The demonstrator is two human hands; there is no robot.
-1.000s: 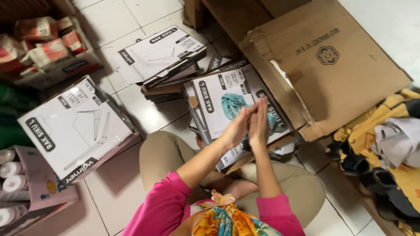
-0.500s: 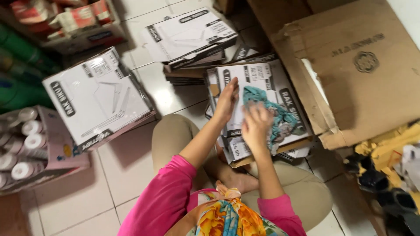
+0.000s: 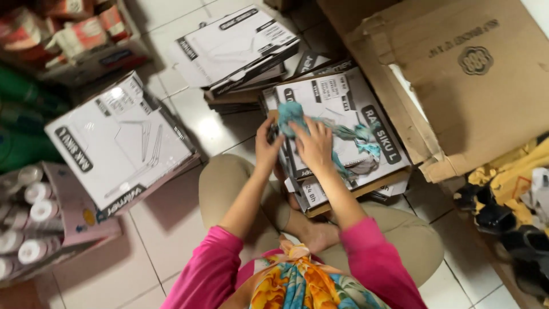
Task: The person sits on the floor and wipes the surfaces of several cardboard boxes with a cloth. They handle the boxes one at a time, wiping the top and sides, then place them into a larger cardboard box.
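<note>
She sits cross-legged on the tiles. Her right hand (image 3: pixel 313 144) presses flat on a teal rag (image 3: pixel 349 137) spread under its fingers, atop a white flat box (image 3: pixel 343 109). Her left hand (image 3: pixel 266 150) grips that box's near edge, fingers curled around it.

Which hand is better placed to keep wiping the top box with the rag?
Right. The right hand lies flat on the teal rag, pressing it onto the top box. The left hand sits at the box's near-left edge, better suited to steadying it.
</note>
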